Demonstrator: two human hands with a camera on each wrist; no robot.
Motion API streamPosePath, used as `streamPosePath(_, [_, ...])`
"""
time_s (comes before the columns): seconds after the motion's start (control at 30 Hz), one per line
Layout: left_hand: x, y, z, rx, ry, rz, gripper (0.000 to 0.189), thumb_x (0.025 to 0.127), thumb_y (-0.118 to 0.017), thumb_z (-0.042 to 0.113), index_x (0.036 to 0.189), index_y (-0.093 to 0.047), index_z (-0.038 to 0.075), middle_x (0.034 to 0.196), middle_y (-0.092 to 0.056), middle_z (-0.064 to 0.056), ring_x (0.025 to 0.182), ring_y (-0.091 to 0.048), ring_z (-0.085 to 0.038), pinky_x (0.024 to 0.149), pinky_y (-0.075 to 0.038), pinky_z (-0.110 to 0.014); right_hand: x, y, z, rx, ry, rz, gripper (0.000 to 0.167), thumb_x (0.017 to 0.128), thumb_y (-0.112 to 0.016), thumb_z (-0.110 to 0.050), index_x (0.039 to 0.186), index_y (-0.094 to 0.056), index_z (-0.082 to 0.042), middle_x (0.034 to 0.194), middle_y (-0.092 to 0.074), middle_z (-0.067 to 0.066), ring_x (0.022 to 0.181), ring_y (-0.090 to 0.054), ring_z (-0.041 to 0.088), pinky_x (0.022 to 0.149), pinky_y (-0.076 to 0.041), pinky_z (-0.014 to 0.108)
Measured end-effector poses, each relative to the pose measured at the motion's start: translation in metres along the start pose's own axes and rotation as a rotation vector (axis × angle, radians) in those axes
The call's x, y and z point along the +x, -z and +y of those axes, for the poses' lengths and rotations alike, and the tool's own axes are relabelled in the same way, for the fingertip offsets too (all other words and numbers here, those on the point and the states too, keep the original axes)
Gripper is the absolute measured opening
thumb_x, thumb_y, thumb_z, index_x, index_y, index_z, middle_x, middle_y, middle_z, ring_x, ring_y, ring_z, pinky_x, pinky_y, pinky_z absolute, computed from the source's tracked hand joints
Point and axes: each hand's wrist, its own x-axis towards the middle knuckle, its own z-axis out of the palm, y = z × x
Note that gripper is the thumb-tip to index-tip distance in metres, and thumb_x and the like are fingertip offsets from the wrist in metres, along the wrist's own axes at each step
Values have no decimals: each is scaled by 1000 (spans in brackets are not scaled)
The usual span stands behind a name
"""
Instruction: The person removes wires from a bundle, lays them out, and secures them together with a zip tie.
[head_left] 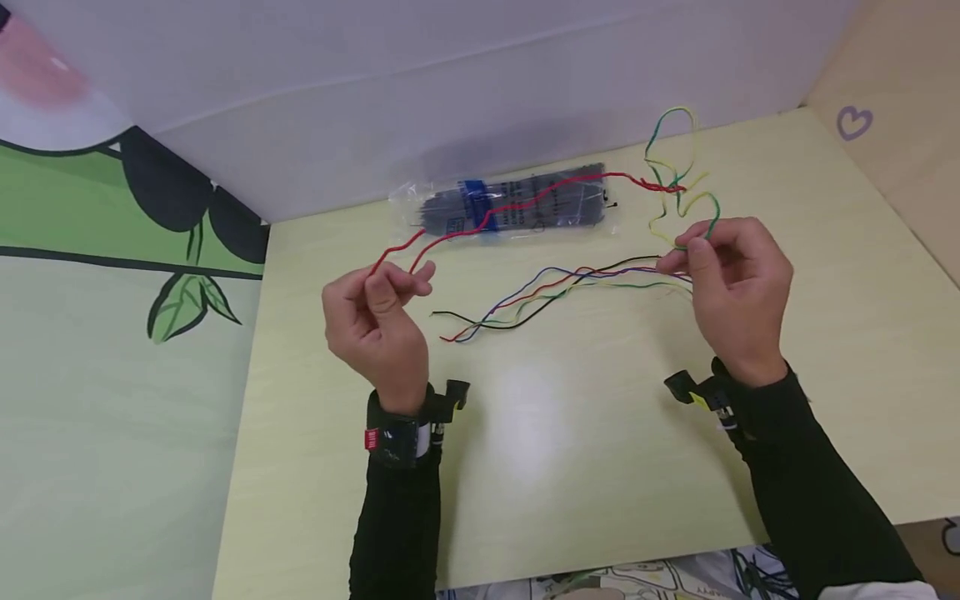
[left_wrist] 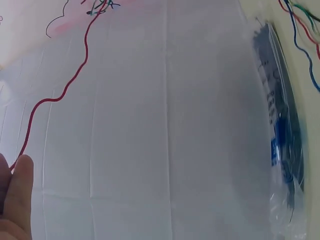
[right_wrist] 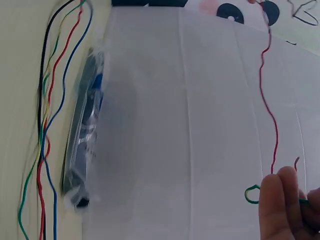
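My left hand [head_left: 378,325] pinches a red wire [head_left: 551,188] between thumb and fingers at the left. This wavy wire runs in the air toward the right, and its far part is tangled with a yellow-green wire [head_left: 678,108]. The right hand [head_left: 738,292] pinches the yellow-green wire, which rises in loops above the fingers. In the right wrist view, the red wire [right_wrist: 263,90] meets the right fingertips and a green loop [right_wrist: 246,195] sticks out beside them. Under and left of the right hand, a loose bundle of black, red, blue and yellow-green wires [head_left: 517,326] lies on the table.
A clear plastic bag of black cable ties [head_left: 570,215] with a blue band lies at the back of the table [head_left: 570,467], against a white wall panel [head_left: 480,108]. More dark wires [head_left: 753,575] show below the front edge.
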Motion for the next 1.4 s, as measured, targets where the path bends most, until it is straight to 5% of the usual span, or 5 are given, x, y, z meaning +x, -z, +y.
streamPosePath(0.23, [19, 19, -2, 84, -53, 118, 38, 95, -63, 19, 87, -51, -17, 66, -60, -14, 53, -64, -15, 62, -60, -36, 2, 5, 4, -385, 185, 38, 18, 90, -51, 4, 83, -62, 15, 82, -64, 20, 75, -67, 1, 66, -45, 9])
streamPosePath(0.5, [26, 27, -1, 105, -48, 91, 38, 95, -63, 16, 85, -51, -19, 64, -57, -10, 50, -58, -12, 59, -59, -35, 1, -4, 4, -545, 351, 66, 25, 88, -45, 1, 70, -61, 8, 82, -68, 21, 76, -63, 34, 68, -31, 9])
streamPosePath(0.7, [14, 10, 1, -9, -1, -52, 34, 98, -58, 13, 86, -51, -19, 63, -54, -19, 51, -59, -11, 57, -59, -34, -4, -15, -1, -468, 330, -43, 19, 89, -58, -2, 75, -64, 7, 82, -70, 19, 77, -64, 29, 68, -36, 8])
streamPosePath(0.93, [-20, -15, -5, -157, 173, -346, 27, 100, -54, 11, 95, -52, -16, 76, -63, -28, 68, -72, -16, 72, -60, -43, -13, -32, -5, -83, 131, -187, 6, 90, -53, 14, 88, -55, 19, 91, -64, 23, 81, -73, 7, 73, -57, 20])
streamPosePath(1.4, [-28, -18, -12, -309, 341, -249, 32, 99, -57, 18, 94, -51, -13, 83, -69, -11, 69, -74, -22, 73, -59, -50, -17, -33, -13, 177, -61, -137, 12, 91, -50, 12, 85, -49, 22, 89, -63, 15, 67, -73, 18, 75, -60, 32])
